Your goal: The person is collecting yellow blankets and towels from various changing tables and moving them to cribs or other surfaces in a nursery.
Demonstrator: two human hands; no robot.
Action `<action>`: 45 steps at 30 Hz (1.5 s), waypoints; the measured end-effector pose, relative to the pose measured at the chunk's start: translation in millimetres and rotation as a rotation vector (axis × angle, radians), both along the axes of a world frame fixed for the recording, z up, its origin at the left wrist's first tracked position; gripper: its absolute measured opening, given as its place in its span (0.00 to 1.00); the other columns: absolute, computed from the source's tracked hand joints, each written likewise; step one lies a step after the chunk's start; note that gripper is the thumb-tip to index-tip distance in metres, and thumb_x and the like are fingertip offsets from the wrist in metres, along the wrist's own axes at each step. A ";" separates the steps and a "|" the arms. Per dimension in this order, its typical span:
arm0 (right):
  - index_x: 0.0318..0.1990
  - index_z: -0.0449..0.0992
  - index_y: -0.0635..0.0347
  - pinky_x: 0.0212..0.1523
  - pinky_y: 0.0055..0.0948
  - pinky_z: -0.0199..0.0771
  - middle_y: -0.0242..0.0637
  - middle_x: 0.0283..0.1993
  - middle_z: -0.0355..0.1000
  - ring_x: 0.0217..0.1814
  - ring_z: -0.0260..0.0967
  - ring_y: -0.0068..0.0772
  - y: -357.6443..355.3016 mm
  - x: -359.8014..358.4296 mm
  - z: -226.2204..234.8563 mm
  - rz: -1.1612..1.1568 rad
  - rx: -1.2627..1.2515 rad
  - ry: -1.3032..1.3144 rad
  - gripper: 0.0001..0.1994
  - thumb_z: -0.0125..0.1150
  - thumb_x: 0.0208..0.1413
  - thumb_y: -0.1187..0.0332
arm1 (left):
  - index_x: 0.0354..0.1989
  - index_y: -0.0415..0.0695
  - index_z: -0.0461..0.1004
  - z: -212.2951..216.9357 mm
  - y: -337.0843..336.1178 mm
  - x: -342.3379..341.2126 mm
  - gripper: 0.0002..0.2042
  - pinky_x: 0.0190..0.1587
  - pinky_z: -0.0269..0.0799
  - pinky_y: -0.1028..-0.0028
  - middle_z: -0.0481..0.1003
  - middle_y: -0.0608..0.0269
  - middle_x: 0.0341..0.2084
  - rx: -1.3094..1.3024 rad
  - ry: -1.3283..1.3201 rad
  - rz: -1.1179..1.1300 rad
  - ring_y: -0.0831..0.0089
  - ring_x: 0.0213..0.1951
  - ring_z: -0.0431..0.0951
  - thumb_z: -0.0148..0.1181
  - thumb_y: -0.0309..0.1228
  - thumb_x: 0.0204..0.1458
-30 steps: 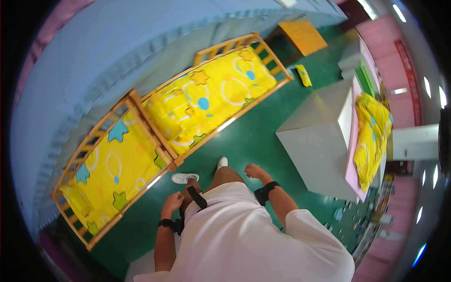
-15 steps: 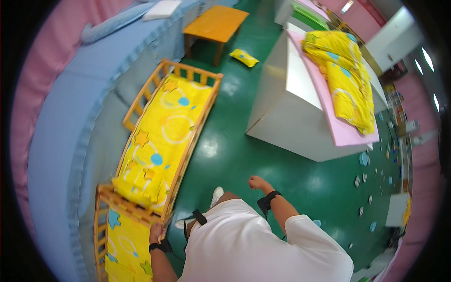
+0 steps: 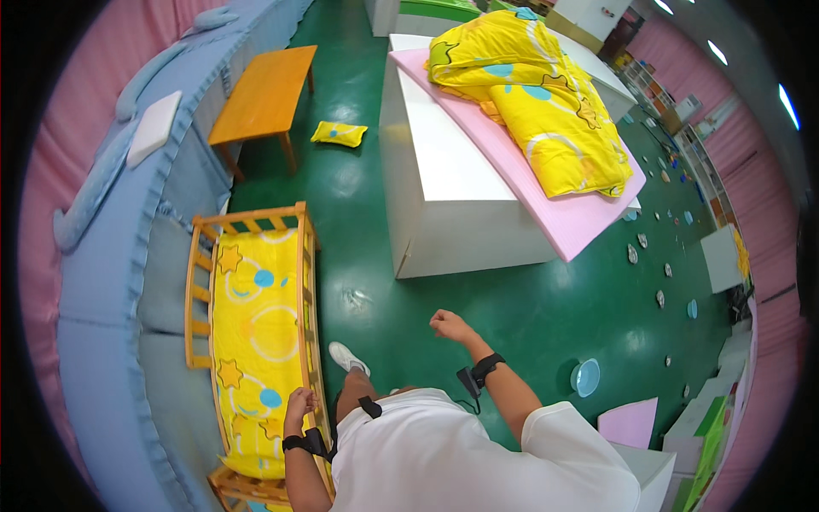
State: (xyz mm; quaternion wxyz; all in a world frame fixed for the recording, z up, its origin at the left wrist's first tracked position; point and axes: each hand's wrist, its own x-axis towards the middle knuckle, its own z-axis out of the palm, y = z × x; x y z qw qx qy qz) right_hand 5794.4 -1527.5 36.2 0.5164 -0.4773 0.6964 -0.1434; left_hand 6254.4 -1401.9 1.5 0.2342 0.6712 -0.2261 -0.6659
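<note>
Left hand [image 3: 300,401] is curled into a loose fist, holding nothing, just over the wooden side rail of the small cot [image 3: 252,341], near or touching it, can't tell which. Right hand [image 3: 448,324] is also a closed fist, empty, hanging in the air over the green floor [image 3: 529,316], well apart from everything. Both wrists carry black straps.

The cot sits beside the person's left leg, against the padded blue wall [image 3: 111,282], with a yellow patterned mattress sheet [image 3: 256,316] inside. The wooden frame looks stiff and moderately heavy; the top rail or corner posts are the firm places to grip. The sheet is soft and would bunch if pulled.

Ahead stands a large white block table [image 3: 452,171], carrying a pink foam mat [image 3: 563,213] that overhangs its right edge, and a heaped yellow quilt [image 3: 537,94] on top. The quilt looks light, soft and floppy; best gathered by the folds or corners. The mat looks light but bendy.

Further off are a small orange wooden table [image 3: 260,94] by the wall and a little yellow pillow [image 3: 338,133] on the floor next to it. There is wide open floor between cot and white table; small round markers lie scattered to the right.
</note>
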 end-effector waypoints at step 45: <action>0.66 0.43 0.56 0.65 0.41 0.44 0.47 0.67 0.37 0.69 0.37 0.48 -721.3 -98.7 150.6 -1.037 -0.907 0.346 0.47 0.69 0.41 0.61 | 0.28 0.44 0.68 84.8 -969.2 -212.7 0.07 0.26 0.63 0.81 0.71 0.66 0.21 -0.106 0.414 -0.488 0.80 0.21 0.68 0.47 0.31 0.54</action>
